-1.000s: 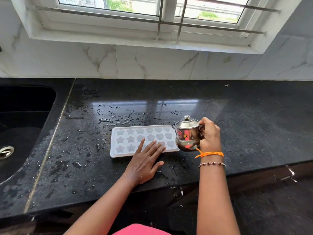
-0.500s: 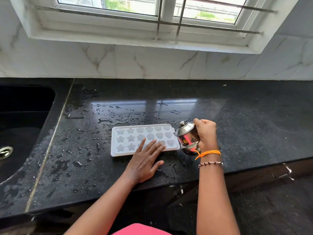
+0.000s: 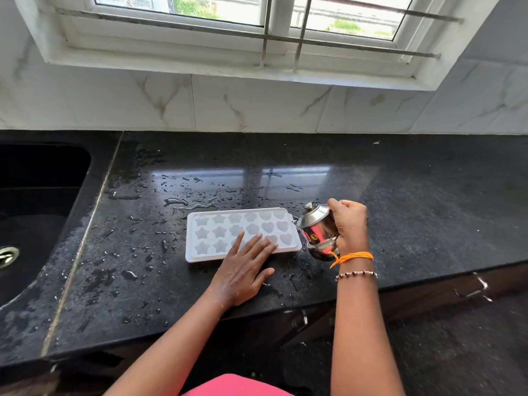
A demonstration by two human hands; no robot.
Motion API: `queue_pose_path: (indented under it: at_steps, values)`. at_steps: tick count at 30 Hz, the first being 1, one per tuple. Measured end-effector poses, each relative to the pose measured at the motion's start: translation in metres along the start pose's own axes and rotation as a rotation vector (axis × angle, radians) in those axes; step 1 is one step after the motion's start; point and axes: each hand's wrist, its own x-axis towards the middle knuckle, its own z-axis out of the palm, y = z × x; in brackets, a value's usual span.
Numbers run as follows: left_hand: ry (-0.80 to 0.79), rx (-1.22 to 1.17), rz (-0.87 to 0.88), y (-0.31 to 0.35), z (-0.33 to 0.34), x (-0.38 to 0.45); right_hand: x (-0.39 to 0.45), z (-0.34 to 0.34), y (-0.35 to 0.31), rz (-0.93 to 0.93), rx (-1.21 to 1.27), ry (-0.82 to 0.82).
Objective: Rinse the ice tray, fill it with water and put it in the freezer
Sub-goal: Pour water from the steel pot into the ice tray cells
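A white ice tray (image 3: 217, 232) with star and heart moulds lies flat on the wet black counter (image 3: 400, 212). My left hand (image 3: 245, 270) rests on the tray's near edge with straight fingers. My right hand (image 3: 350, 224) grips a small lidded steel pot (image 3: 315, 230), tilted to the left with its spout at the tray's right end. An orange thread and a bead bracelet circle my right wrist.
A dark sink (image 3: 37, 212) with a metal drain (image 3: 7, 255) is set into the counter at the left. Water drops cover the counter around the tray. A tiled wall and a barred window (image 3: 257, 30) stand behind. The counter's front edge is near my arms.
My right hand has tipped the steel pot from upright to leaning left toward the tray's right end. My left hand stays on the tray.
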Motion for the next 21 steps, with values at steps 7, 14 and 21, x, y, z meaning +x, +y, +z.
queue_pose_path:
  at_steps: [7,14,21]
  values:
    - [0.009,0.008,0.002,0.000,0.000,0.000,0.000,-0.001,-0.003,0.034,0.100,0.009]
    - [0.016,0.021,0.005,0.001,-0.001,0.000,-0.011,-0.006,-0.014,0.149,0.305,0.010]
    - [0.022,0.068,-0.024,0.003,-0.006,-0.001,-0.017,-0.009,-0.023,0.236,0.394,0.036]
